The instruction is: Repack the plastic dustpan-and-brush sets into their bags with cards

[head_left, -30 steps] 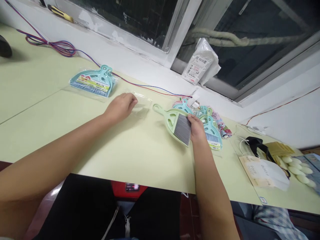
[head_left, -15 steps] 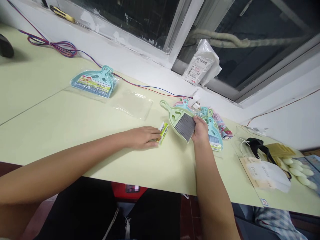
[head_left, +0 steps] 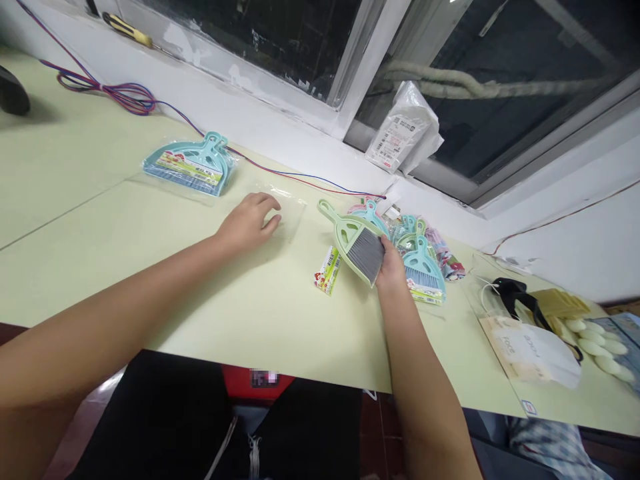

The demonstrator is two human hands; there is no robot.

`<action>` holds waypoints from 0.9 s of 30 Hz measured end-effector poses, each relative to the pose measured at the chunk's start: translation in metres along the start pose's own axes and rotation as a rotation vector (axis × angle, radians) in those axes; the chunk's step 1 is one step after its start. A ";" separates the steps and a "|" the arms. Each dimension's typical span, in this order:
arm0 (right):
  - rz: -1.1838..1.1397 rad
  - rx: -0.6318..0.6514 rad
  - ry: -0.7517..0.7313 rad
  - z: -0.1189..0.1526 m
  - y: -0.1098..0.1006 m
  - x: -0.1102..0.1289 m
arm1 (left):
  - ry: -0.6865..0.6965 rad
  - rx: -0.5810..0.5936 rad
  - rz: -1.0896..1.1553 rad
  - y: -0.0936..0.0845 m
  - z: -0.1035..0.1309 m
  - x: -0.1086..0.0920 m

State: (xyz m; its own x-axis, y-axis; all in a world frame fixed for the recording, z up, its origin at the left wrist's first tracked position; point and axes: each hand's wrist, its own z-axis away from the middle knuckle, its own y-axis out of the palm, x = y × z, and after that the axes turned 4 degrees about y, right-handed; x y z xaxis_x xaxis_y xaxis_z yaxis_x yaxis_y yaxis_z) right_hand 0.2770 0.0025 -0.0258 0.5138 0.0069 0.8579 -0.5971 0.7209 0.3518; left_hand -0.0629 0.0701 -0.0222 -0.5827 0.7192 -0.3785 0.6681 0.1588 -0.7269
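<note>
Between thumb and fingers, my right hand (head_left: 391, 265) holds a light green dustpan (head_left: 345, 235) with a grey-bristled brush (head_left: 367, 255) nested in it, handle pointing up and left. My left hand (head_left: 251, 220) hovers at the near-left edge of a clear plastic bag (head_left: 293, 210), fingers apart and slightly curled, nothing in it. A yellow-green printed label card (head_left: 327, 272) lies on the table just left of the dustpan. Farther left lies a blue dustpan set (head_left: 190, 165) in clear wrapping.
Several wrapped dustpan sets (head_left: 424, 270) lie right of my right hand on the table (head_left: 280, 333). A coiled cable (head_left: 127, 98) runs along the wall. A screwdriver (head_left: 127, 30) and a white package (head_left: 400, 133) rest on the sill. At right are a paper packet (head_left: 510, 347) and a black strap (head_left: 520, 297).
My left hand has let go of the label card and moved up and left to the clear bag. My right hand, with the dustpan and brush, has shifted slightly left.
</note>
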 end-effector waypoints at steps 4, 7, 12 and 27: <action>-0.009 -0.004 -0.064 0.002 0.002 -0.007 | -0.012 0.117 0.008 0.009 -0.002 0.019; -0.026 -0.001 -0.079 0.005 0.005 -0.011 | 0.043 0.261 -0.021 0.016 -0.001 0.015; -0.024 -0.007 -0.111 0.013 0.009 -0.014 | 0.050 0.445 -0.126 0.018 0.006 0.006; -0.025 0.001 -0.144 0.024 0.017 -0.017 | 0.046 0.370 -0.209 0.011 0.003 0.004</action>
State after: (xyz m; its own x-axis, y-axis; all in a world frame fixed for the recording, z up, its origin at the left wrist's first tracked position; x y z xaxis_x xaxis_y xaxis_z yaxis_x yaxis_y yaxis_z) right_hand 0.2434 -0.0023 -0.0260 0.4347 -0.1110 0.8937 -0.5861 0.7186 0.3743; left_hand -0.0591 0.0726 -0.0337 -0.6614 0.7277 -0.1816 0.3222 0.0571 -0.9449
